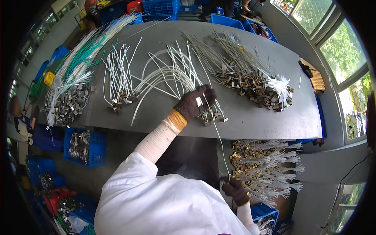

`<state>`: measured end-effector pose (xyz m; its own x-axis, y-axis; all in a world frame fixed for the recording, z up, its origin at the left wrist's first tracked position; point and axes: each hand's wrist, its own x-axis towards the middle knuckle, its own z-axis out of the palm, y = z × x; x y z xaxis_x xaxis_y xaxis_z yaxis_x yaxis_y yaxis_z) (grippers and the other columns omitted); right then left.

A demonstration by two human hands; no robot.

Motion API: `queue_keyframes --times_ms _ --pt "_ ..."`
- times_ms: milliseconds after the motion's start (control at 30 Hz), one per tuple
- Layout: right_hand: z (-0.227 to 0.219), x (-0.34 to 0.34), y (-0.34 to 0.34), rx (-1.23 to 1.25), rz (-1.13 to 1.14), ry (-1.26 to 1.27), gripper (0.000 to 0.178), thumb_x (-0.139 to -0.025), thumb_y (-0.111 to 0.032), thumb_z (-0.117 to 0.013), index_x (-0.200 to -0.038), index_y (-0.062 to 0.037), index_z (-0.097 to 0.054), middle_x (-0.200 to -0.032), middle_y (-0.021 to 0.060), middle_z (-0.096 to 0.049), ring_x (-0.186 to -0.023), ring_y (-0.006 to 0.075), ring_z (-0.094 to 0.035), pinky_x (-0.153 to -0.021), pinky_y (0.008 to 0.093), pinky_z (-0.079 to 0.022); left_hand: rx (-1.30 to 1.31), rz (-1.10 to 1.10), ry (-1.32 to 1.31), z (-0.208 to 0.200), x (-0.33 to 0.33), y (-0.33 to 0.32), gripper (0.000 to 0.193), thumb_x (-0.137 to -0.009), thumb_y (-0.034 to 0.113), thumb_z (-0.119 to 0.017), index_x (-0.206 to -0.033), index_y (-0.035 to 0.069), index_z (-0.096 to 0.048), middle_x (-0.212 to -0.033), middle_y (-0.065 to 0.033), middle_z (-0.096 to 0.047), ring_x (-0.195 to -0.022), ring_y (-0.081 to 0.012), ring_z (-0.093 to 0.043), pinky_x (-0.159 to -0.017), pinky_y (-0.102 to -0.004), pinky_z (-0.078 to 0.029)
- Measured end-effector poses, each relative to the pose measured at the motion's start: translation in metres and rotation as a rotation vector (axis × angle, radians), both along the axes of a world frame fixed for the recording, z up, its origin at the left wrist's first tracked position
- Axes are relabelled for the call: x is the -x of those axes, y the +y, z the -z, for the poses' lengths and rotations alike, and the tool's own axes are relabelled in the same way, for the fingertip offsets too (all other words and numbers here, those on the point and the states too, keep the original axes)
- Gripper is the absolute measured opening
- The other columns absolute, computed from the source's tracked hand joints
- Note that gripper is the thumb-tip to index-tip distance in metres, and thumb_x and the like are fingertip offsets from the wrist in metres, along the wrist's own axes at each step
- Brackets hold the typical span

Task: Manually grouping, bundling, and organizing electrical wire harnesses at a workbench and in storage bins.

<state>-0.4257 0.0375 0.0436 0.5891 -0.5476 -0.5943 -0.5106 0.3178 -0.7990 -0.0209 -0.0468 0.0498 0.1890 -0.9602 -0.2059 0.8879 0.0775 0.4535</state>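
Note:
My left hand (196, 102), in a dark knitted glove with an orange cuff, is closed over the table near its front edge. A small silvery block (199, 102) shows at its fingers. From it a thin white wire (219, 137) runs down past the table edge to my right hand (236, 190), also gloved and closed around the wire's lower part. Under and beside my left hand fans a bundle of white wires (172, 74), with small metal blocks (211, 116) at the near ends. Left of it lies another white wire bundle (119, 70).
Grey wires with brassy blocks (250, 80) are heaped on the table's right. White and green wires (80, 55) with silvery blocks cover its left. Bundled wires (266, 168) are stacked beyond my right hand. A blue crate (96, 150) stands below the table. Other people work at the back.

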Motion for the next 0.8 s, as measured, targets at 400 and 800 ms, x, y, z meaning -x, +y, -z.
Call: queue_keyframes --times_ms 400,800 --pt "0.018 -0.187 -0.045 0.297 0.193 -0.386 0.031 -0.091 -0.018 -0.067 -0.118 -0.0034 -0.064 -0.096 -0.0026 -0.063 -0.081 0.0054 -0.054 -0.072 0.0232 -0.046 0.025 -0.031 -1.227 -0.004 0.049 0.093 0.029 -0.102 0.028 -0.055 -0.119 0.006 -0.062 -0.106 -0.0063 -0.068 -0.104 -0.0176 -0.064 -0.091 -0.0343 -0.05" --pt "-0.012 -0.181 -0.06 0.202 -0.015 -0.373 0.029 -0.091 -0.012 -0.068 -0.118 -0.0039 -0.061 -0.085 0.0004 -0.064 -0.068 0.0055 -0.055 -0.056 0.0219 -0.044 0.251 0.081 -1.513 -0.027 0.045 0.085 0.035 -0.086 -0.006 -0.054 -0.115 0.009 -0.065 -0.108 -0.0121 -0.069 -0.097 -0.027 -0.068 -0.083 -0.036 -0.056"
